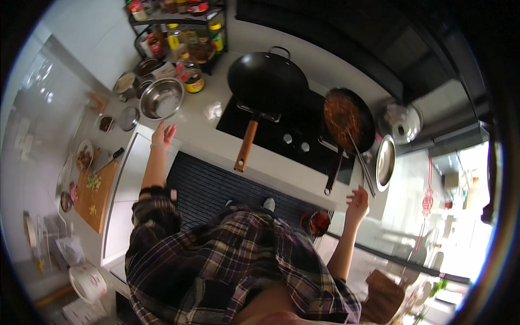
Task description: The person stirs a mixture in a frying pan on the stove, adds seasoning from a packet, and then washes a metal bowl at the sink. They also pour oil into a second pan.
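Observation:
My left hand (163, 136) is at the counter's front edge, fingertips just below the rim of a stainless steel bowl (162, 97). I cannot tell whether they touch; nothing is in the palm. On the right, my right hand (358, 202) hovers with loosely curled fingers and holds nothing. Just above it are the handle ends of a long metal utensil (363, 172), whose far end rests in a dark frying pan (367, 122). Reddish-brown chopped food (341, 113) covers much of that pan. A black wok (268, 85) with a wooden handle (246, 146) sits on the left of the black cooktop (264, 126).
A shelf rack (174, 20) of bottles stands at the back left, a sauce bottle (191, 75) before it. Left lies a cutting board (96, 203) with chopped pieces and a knife (111, 158). A metal dish (385, 162) and a glass lid (402, 122) flank the pan.

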Demonstrator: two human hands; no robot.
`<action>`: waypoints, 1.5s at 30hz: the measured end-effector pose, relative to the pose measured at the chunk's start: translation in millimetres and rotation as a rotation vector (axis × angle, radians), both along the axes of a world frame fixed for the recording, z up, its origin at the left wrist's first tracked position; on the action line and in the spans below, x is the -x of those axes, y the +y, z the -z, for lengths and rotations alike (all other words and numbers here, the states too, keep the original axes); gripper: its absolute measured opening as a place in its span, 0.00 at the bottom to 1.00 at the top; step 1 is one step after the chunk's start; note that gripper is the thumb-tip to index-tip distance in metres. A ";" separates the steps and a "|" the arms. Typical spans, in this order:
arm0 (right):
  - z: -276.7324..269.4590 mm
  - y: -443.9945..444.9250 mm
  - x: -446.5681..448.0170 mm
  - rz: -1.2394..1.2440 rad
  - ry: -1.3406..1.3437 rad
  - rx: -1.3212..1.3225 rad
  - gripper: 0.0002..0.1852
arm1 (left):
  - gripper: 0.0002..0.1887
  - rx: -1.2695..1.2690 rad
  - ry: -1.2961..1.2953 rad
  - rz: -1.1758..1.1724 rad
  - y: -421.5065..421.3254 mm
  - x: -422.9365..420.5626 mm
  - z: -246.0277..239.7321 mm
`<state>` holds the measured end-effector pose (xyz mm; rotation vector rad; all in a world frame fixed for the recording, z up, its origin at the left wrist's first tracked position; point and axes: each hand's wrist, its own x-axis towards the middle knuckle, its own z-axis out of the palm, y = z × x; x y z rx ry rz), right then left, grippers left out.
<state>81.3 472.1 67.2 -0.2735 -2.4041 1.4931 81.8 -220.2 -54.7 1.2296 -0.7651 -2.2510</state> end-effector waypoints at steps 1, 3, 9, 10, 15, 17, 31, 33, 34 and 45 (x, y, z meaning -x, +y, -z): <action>-2.3 -3.4 1.3 -0.009 -0.017 -0.042 0.13 | 0.24 0.012 -0.015 -0.024 -19.4 6.6 2.8; -7.7 -10.4 1.7 -0.069 -0.005 -0.118 0.13 | 0.25 0.022 -0.111 -0.063 -47.6 16.1 9.4; -14.7 -24.1 -3.6 -0.160 -0.012 -0.238 0.13 | 0.20 0.052 -0.221 -0.066 -77.5 39.4 37.7; -15.1 -25.0 -4.6 -0.176 -0.006 -0.260 0.13 | 0.19 0.043 -0.216 -0.051 -81.7 40.4 44.2; -15.1 -40.4 -4.9 -0.219 -0.005 -0.282 0.13 | 0.16 0.044 -0.077 0.036 -105.2 45.2 72.4; -15.0 -49.7 -7.5 -0.242 -0.017 -0.285 0.12 | 0.18 0.143 -0.071 0.030 -107.9 41.1 73.9; -21.0 -60.7 28.8 -0.374 0.128 -0.198 0.10 | 0.15 0.722 0.156 0.348 69.4 -75.0 -167.7; -28.5 -52.0 41.1 -0.419 0.186 -0.200 0.09 | 0.16 0.776 0.151 0.370 116.6 -58.9 -204.4; -34.2 -47.8 48.9 -0.435 0.244 -0.207 0.09 | 0.17 0.791 0.192 0.409 140.6 -48.5 -217.9; -92.3 -13.9 197.9 -0.710 0.656 -0.192 0.16 | 0.04 1.091 0.310 0.824 388.7 148.6 -255.8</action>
